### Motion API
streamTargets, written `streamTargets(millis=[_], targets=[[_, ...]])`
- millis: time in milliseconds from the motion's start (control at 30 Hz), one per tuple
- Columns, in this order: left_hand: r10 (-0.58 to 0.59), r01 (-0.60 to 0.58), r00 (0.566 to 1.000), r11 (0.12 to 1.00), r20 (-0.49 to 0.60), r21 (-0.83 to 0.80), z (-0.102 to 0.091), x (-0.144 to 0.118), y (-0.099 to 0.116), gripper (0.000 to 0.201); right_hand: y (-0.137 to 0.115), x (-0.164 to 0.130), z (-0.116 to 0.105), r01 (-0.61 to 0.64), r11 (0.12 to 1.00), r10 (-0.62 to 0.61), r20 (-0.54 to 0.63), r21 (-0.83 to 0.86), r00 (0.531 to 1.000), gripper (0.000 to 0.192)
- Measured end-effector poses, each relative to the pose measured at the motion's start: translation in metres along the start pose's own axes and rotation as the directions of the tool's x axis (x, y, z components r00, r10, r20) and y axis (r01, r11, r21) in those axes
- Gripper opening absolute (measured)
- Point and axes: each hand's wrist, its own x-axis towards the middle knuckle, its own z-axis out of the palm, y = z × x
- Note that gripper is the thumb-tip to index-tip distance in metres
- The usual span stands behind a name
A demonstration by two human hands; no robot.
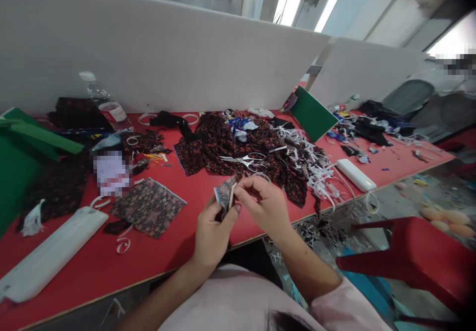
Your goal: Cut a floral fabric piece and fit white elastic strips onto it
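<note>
My left hand (211,231) pinches a small folded piece of dark patterned fabric (224,192) above the near edge of the red table (156,256). My right hand (262,202) meets it from the right, fingertips on a thin pale strip (232,195) laid against that fabric. Just beyond both hands, metal scissors (245,161) lie on a heap of dark floral cloth (241,152). A flat square of patterned fabric (148,206) lies to the left of my left hand.
White strip offcuts (316,167) pile at the right of the cloth. A water bottle (106,103), green boards (312,115) and white oblong cases (48,256) (356,174) sit on the table. White partition panels stand behind; a red chair (412,259) is at right.
</note>
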Motion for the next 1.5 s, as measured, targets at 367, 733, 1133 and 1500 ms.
streamTargets(millis=[367,733,1133,1500], targets=[[-0.110,0.106,0.994,0.978,-0.010,-0.181,0.002,0.000,-0.010,0.033,0.004,0.000,0.001,0.044,0.998,-0.043,0.006,-0.049,0.999,0.011],[0.000,0.000,1.000,0.999,0.004,-0.038,0.001,-0.004,-0.004,0.029,0.000,0.001,-0.005,0.087,0.991,-0.086,0.018,-0.103,0.996,0.008],[0.003,-0.004,1.000,0.999,0.006,0.046,-0.001,-0.006,-0.009,0.036,0.003,0.000,-0.002,0.131,0.981,-0.129,0.025,-0.142,0.991,0.009],[-0.041,0.039,0.999,0.998,-0.031,-0.042,0.003,-0.005,-0.007,0.030,0.003,-0.001,0.000,0.114,0.975,-0.112,0.019,-0.192,0.994,0.009]])
